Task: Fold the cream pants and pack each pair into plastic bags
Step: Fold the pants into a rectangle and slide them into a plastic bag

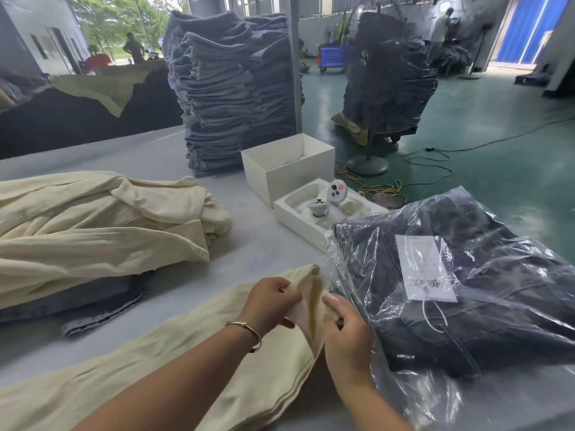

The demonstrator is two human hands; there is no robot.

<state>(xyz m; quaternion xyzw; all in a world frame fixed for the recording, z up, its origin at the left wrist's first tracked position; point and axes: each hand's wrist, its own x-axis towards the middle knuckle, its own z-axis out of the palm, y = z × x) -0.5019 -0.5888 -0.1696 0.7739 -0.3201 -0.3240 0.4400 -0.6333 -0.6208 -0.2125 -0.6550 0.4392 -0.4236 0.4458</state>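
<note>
A pair of cream pants (174,353) lies stretched across the grey table (267,247) in front of me, its far end raised near the centre. My left hand (270,301) pinches that end from the left. My right hand (345,334) grips the same cloth edge from the right, close to the left hand. Just to the right lies a stack of clear plastic bags (460,284) holding dark folded pants, with a white label on top. A heap of more cream pants (93,222) lies at the left.
A tall stack of folded blue jeans (230,88) stands at the back of the table. An open white box (286,166) and a white tray with a controller (329,206) sit beside it. Dark jeans (99,309) lie under the cream heap. A fan and cables stand on the green floor.
</note>
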